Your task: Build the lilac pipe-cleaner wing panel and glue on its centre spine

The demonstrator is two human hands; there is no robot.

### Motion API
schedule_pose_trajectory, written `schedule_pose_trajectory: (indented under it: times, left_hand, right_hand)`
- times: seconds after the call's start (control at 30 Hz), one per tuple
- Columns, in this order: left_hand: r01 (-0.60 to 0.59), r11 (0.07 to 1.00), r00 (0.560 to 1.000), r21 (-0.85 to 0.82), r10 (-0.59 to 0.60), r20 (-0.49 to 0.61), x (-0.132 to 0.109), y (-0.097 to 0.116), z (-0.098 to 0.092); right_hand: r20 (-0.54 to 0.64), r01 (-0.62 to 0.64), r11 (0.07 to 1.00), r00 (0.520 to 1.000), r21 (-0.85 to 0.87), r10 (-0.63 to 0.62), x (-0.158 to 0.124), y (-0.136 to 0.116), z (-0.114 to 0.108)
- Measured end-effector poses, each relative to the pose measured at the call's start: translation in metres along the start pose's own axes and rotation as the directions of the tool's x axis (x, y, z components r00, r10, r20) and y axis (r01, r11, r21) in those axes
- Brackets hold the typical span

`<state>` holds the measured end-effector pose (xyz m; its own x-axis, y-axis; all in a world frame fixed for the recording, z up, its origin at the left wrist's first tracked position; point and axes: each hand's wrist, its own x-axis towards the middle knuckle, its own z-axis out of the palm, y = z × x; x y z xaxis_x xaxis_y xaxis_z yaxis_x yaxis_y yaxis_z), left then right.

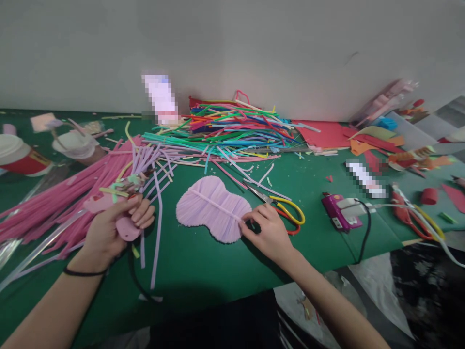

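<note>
My left hand (pixel 121 225) is wrapped round a pink glue gun (pixel 128 230), whose cord hangs down onto the table. In the middle lies a flat lilac shape made of pipe cleaners (pixel 207 206), pinched in at its waist, with a raised strip running along its length. The thumb and fingers of my right hand (pixel 267 230) pinch the right end of that strip at the shape's edge. Partly behind the right hand, scissors (pixel 290 208) with yellow and red handles lie with the blades apart.
A heap of multicoloured pipe cleaners (pixel 236 128) lies at the back, and a pink bundle (pixel 72 198) at the left beside a lidded cup (pixel 22 157). On the right are a purple power adapter (pixel 341 213) with cables, red paper (pixel 325 135) and another pair of scissors (pixel 410 208).
</note>
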<state>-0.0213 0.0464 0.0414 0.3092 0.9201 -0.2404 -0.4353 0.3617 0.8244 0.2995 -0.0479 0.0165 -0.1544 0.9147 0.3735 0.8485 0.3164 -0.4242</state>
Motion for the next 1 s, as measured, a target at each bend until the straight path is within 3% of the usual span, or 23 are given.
schedule_pose_trajectory:
  times: [0.33, 0.6, 0.83, 1.0]
  left_hand:
    - [-0.005, 1.0, 1.0, 0.009, 0.005, 0.001, 0.001, -0.001, -0.0009]
    - [0.0, 1.0, 1.0, 0.016, 0.0, -0.014, 0.0004, 0.0004, 0.0026]
    - [-0.004, 1.0, 1.0, 0.01, 0.005, -0.019, 0.001, -0.0005, 0.0029]
    - [-0.003, 1.0, 1.0, 0.014, 0.003, -0.018, 0.0007, -0.0008, 0.001]
  right_hand:
    - [-0.009, -0.015, 0.999, 1.0, 0.052, 0.016, -0.0004, -0.0021, 0.0025]
    - [-0.159, -0.079, 0.971, 0.98, 0.225, 0.116, -0.0002, 0.0001, -0.001]
    - [-0.045, -0.032, 0.997, 0.998, 0.064, 0.035, 0.0017, -0.0029, 0.0018]
    - [-0.037, -0.023, 1.0, 0.999, -0.017, 0.022, 0.0032, -0.0038, 0.0063]
